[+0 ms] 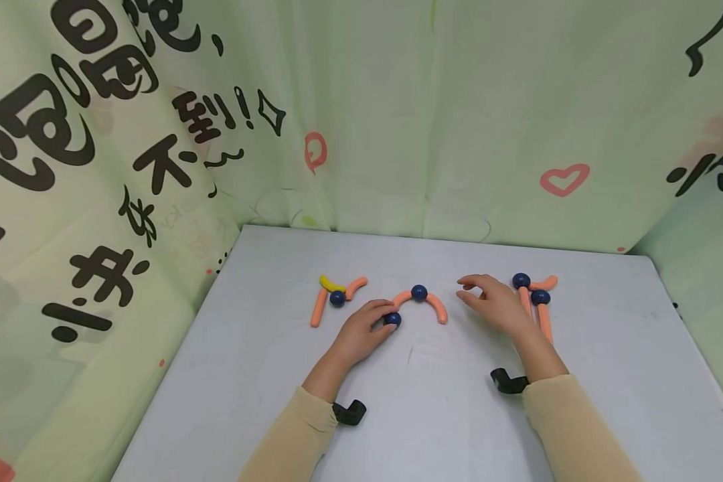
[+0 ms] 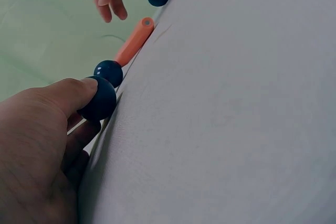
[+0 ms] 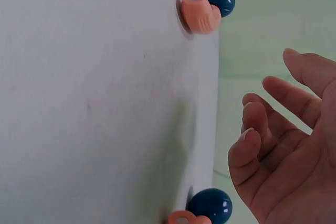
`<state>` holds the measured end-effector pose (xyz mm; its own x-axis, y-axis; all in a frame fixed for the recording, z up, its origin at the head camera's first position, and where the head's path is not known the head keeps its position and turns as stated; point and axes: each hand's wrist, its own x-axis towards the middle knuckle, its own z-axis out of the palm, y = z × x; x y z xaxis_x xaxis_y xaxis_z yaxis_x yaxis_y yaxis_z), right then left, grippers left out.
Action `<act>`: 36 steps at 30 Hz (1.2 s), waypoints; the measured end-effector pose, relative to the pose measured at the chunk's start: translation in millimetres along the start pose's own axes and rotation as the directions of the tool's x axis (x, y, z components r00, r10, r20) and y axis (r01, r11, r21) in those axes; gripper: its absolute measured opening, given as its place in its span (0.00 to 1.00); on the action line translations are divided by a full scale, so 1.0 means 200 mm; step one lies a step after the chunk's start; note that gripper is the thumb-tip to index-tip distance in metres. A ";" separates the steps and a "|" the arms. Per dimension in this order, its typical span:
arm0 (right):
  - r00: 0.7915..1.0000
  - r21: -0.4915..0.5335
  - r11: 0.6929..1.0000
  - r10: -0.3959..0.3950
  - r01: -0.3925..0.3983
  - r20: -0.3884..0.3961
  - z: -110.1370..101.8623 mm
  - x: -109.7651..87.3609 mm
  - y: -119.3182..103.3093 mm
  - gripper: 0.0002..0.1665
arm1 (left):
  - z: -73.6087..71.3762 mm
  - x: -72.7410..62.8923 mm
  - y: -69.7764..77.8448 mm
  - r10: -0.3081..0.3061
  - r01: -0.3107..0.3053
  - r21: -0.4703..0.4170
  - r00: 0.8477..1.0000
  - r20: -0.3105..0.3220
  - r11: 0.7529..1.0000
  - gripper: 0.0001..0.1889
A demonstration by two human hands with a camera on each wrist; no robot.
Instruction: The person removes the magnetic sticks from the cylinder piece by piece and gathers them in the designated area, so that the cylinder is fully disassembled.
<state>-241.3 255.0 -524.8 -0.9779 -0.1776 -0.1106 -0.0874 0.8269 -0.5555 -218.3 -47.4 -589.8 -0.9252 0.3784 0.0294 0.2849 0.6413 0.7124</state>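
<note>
My left hand (image 1: 357, 336) pinches a dark blue ball (image 1: 393, 320) between thumb and fingers, low at the table's middle. In the left wrist view the thumb lies on that ball (image 2: 101, 102). It sits at the near end of a curved orange rod (image 1: 402, 298); whether they touch I cannot tell. That rod leads to a second blue ball (image 1: 419, 292), from which another curved orange rod (image 1: 438, 309) bends rightward, forming an arch. My right hand (image 1: 495, 306) hovers right of the arch, fingers loosely bent and holding nothing, as the right wrist view also shows.
Left of the arch lie a straight orange rod (image 1: 318, 308), a yellow curved rod (image 1: 331, 284), a blue ball (image 1: 337, 299) and a short curved orange rod (image 1: 357, 287). Beyond my right hand are two blue balls (image 1: 540, 298) with orange rods. A printed curtain (image 1: 385, 134) encloses the table (image 1: 434, 415).
</note>
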 end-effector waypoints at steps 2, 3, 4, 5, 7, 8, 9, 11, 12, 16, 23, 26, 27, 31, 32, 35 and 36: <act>1.000 0.012 1.000 0.000 0.000 0.016 0.03 0.01 -0.02 0.29 | 0.00 0.00 0.00 0.000 0.000 0.000 1.000 0.000 1.000 0.22; 1.000 0.018 1.000 0.001 -0.002 0.022 0.04 0.02 -0.03 0.29 | 0.00 0.00 0.00 -0.001 0.001 0.001 1.000 0.000 1.000 0.22; 1.000 0.027 1.000 0.004 -0.005 0.029 0.06 0.03 -0.04 0.29 | 0.00 0.00 0.00 -0.001 0.001 0.001 1.000 0.000 1.000 0.22; 0.999 0.028 1.000 0.007 -0.008 0.036 0.07 0.04 -0.04 0.29 | 0.00 0.00 0.00 -0.002 0.002 0.000 1.000 0.000 1.000 0.22; 0.999 0.029 0.999 0.015 -0.016 0.048 0.10 0.05 -0.05 0.29 | 0.00 0.00 0.00 -0.001 0.001 0.000 1.000 0.000 1.000 0.22; 0.998 0.031 0.999 0.021 -0.022 0.052 0.11 0.06 -0.05 0.29 | 0.00 0.00 0.00 -0.001 0.001 0.002 1.000 0.001 1.000 0.22; 0.998 0.033 0.999 0.023 -0.025 0.057 0.12 0.06 -0.06 0.29 | 0.00 0.00 0.00 -0.001 0.001 0.005 1.000 0.000 1.000 0.22; 0.997 0.043 0.999 0.029 -0.032 0.064 0.15 0.07 -0.07 0.28 | 0.01 0.00 0.00 0.000 0.000 0.009 1.000 0.001 1.000 0.23; 0.997 0.050 0.998 0.027 -0.030 0.066 0.16 0.07 -0.07 0.28 | 0.01 0.00 0.00 0.003 -0.003 0.008 1.000 0.000 1.000 0.23; 0.998 0.072 0.997 0.028 -0.032 0.061 0.19 0.09 -0.08 0.28 | 0.01 0.01 -0.01 0.012 -0.012 0.008 1.000 0.000 1.000 0.23; 0.999 0.067 0.998 0.009 -0.012 0.052 0.23 0.11 -0.09 0.26 | 0.01 0.01 -0.01 0.023 -0.023 0.008 1.000 -0.001 1.000 0.23; 0.999 0.063 0.998 0.006 -0.008 0.034 0.25 0.12 -0.10 0.24 | 0.01 0.01 -0.01 0.032 -0.032 0.002 0.999 -0.007 0.999 0.23; 1.000 0.061 0.998 0.007 -0.008 0.028 0.25 0.12 -0.10 0.24 | 0.01 0.01 -0.01 0.033 -0.033 0.004 0.999 -0.007 0.999 0.23; 1.000 0.049 0.999 0.008 -0.008 0.010 0.26 0.13 -0.11 0.23 | 0.01 0.01 -0.02 0.040 -0.040 0.005 0.999 -0.014 0.999 0.22; 1.000 0.046 0.999 0.006 -0.006 0.008 0.27 0.14 -0.11 0.23 | 0.01 0.01 -0.02 0.039 -0.039 0.005 0.999 -0.014 0.999 0.22; 1.000 0.036 0.999 0.004 -0.004 -0.002 0.27 0.14 -0.13 0.22 | 0.01 0.01 -0.02 0.035 -0.035 0.008 0.999 -0.010 0.999 0.22; 1.000 0.028 1.000 0.007 -0.006 -0.006 0.28 0.14 -0.13 0.22 | 0.01 0.01 -0.02 0.035 -0.034 0.010 0.999 -0.010 0.999 0.23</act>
<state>-256.6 199.0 -559.5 -0.9795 -0.1690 -0.1093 -0.0758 0.8129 -0.5775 -220.2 -47.9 -593.4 -0.9172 0.3938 0.0608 0.3191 0.6345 0.7040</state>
